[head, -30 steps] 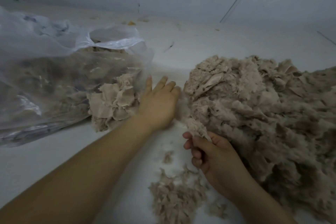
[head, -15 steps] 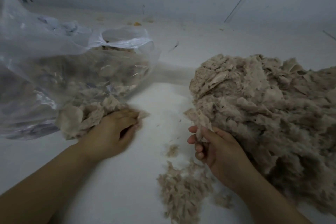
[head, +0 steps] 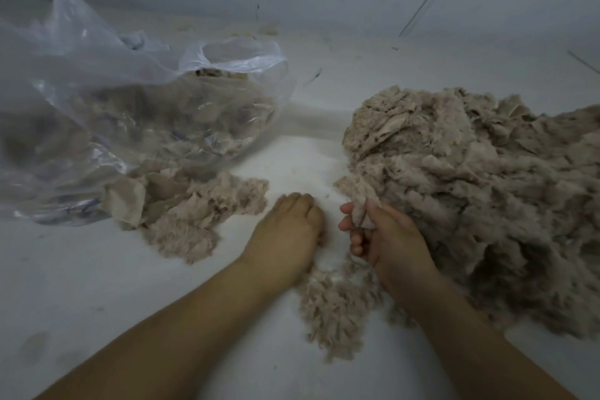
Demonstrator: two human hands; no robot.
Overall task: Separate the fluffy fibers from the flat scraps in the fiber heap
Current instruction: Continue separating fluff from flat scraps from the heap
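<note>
The big brownish fiber heap [head: 470,188] lies at the right, fluffy fibers mixed with flat scraps. My right hand [head: 386,237] grips a tuft [head: 358,195] at the heap's left edge, fingers curled round it. My left hand [head: 285,230] is just left of it, knuckles up, fingers curled down onto the white surface over a small loose tuft; a bit of fiber shows at its right edge. A smaller pile of flat scraps and fluff [head: 194,214] lies to the left of my left hand. Loose fluffy fibers [head: 337,308] lie between my forearms.
A large clear plastic bag [head: 97,91] partly filled with the same material lies at the left, its mouth facing the scrap pile. The white work surface [head: 97,286] meets a wall at the back, where small debris is scattered.
My left hand left the pile by the bag and moved right and nearer, onto the small tuft beside my right hand. The right hand keeps its tuft.
</note>
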